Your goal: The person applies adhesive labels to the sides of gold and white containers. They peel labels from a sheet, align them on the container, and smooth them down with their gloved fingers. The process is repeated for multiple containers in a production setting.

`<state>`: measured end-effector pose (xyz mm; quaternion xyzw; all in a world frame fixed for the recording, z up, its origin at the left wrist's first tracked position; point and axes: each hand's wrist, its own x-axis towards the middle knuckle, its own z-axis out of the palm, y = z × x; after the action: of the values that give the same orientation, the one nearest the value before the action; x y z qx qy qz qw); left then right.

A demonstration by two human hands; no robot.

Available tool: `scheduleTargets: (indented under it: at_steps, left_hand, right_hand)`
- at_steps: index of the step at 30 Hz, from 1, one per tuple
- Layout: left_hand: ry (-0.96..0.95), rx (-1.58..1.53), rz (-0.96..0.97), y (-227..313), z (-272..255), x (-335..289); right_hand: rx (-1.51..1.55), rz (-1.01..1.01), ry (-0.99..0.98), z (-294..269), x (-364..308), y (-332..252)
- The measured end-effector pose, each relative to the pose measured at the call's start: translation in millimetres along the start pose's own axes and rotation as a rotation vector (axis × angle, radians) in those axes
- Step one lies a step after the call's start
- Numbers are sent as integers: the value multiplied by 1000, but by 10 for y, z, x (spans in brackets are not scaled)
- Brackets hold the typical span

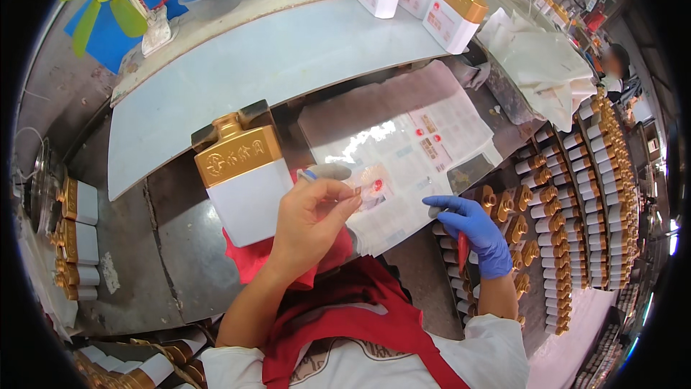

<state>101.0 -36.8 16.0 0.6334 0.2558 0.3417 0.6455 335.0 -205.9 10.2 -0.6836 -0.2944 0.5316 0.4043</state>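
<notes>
Label sticker (368, 191), thin, limp and tacky-backed, looks feather-light and easily creased, pinched at its edge by the bare left hand (311, 220) beside the white gold-shouldered bottle (245, 180), while the blue-gloved right hand (475, 231), fingers half-curled and grasping nothing, steadies the label sheet (403, 151) on the bench (180, 259).

Bright overhead light, glare on plastic sheet (392, 146), fisheye-bent dark edges

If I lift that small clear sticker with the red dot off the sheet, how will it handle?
Probably floppy and very light: the small clear sticker with the red dot looks like thin film, pinched at its edge by the bare left hand. It may curl or cling to fingers. The glossy sticker sheet under the blue-gloved right hand looks equally limp.
</notes>
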Motion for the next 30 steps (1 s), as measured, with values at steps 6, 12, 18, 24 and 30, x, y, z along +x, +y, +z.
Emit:
scheduleTargets:
  at_steps: [6,12,18,24,30]
  left_hand:
    - [-86,2,-48,-18,-44,-22]
    - [-25,29,-30,-25,-49,-33]
    - [-13,-385,-76,22,-67,-96]
    - [90,-581,25,93,-122,-224]
    - [289,-182,234,125,-393,-556]
  right_hand:
    - [255,58,76,31,-54,225]
    - [-377,-174,522,10,-3,412]
    - [171,-128,277,429,-6,5]
    - [578,-228,-121,1267,308,-306]
    - [346,-327,131,1417,353,-688]
